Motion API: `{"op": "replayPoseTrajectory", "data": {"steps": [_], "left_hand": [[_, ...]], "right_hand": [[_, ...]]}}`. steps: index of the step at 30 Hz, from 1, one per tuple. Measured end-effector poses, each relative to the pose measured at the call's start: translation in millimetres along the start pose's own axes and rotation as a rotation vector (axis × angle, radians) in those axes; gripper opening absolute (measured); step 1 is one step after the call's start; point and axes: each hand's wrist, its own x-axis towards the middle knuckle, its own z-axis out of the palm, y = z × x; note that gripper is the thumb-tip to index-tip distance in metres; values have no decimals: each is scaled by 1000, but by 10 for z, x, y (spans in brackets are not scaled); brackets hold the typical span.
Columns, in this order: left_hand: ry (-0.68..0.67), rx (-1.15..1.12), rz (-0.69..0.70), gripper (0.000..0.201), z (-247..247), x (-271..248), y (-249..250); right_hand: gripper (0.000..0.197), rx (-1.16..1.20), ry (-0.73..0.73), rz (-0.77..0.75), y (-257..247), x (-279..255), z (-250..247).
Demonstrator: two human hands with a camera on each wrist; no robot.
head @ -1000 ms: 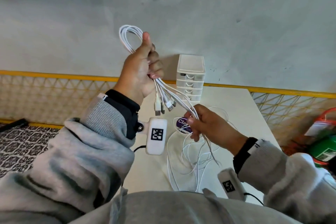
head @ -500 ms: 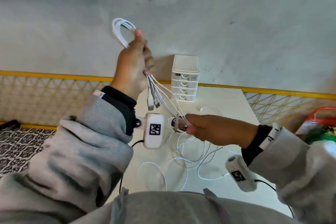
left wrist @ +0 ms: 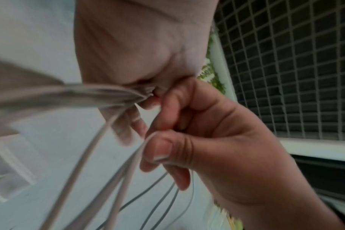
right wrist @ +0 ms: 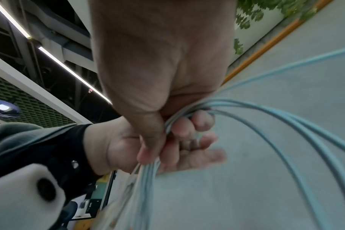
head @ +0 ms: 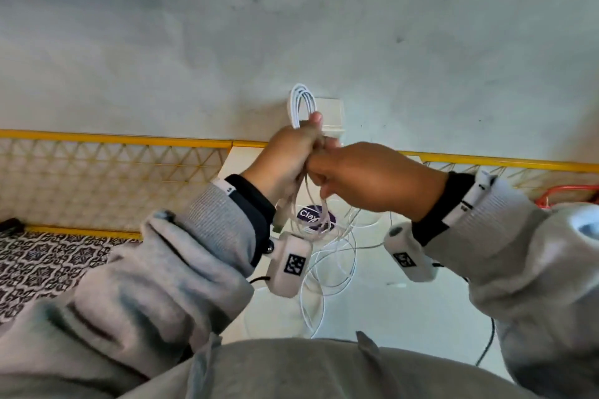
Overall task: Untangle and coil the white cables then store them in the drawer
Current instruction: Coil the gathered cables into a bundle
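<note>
A: Where are the white cables (head: 302,104)?
B: Looped above the left hand (head: 285,155), whose fingers (right wrist: 184,127) clench the bundle; the tails trail down to the tabletop (head: 372,308).
A: And the right hand (head: 372,176)?
B: It pinches strands just beside the left. They look light, limp and slick, so I'd grip where the loops cross, before the drawer unit (head: 330,113).

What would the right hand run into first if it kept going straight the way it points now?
The left hand: the right hand points left, its fingertips already against the left hand's fingers, where both grip the white cables. The drawer box looks farther back, though depth is unclear.
</note>
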Motion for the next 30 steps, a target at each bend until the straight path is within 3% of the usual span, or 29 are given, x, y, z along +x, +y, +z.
{"op": "replayPoseTrajectory", "data": {"steps": [2,6,10,13,14,17,20,24,27,30], "left_hand": [[-18,-69,-22,38,1,-31,20],[-108,145,-28,35,42,-130,-57],[-109,156,2,40,-115,-74,-50],[-78,-25,107,37,-400,10,57],[-46,-95,130,38,-473,22,90],[1,-124,146,47,-510,23,100],[-76,-55,151,47,-316,-48,-71],[-187,-34,147,33,-148,-130,-178],[-179,7,126,41,-185,-103,-196],[-129,5,129,13,-206,-89,-226]], "right_hand": [[30,53,71,81,29,32,-27],[43,249,185,270,51,58,-83],[34,657,163,400,303,23,36],[15,887,61,403,536,-207,259],[17,952,68,409,574,-279,336],[24,1150,269,396,516,-277,428],[33,1388,411,385,366,-33,315],[41,1432,281,471,219,247,200],[42,1368,154,611,180,305,215],[48,1380,112,638,171,339,225]]}}
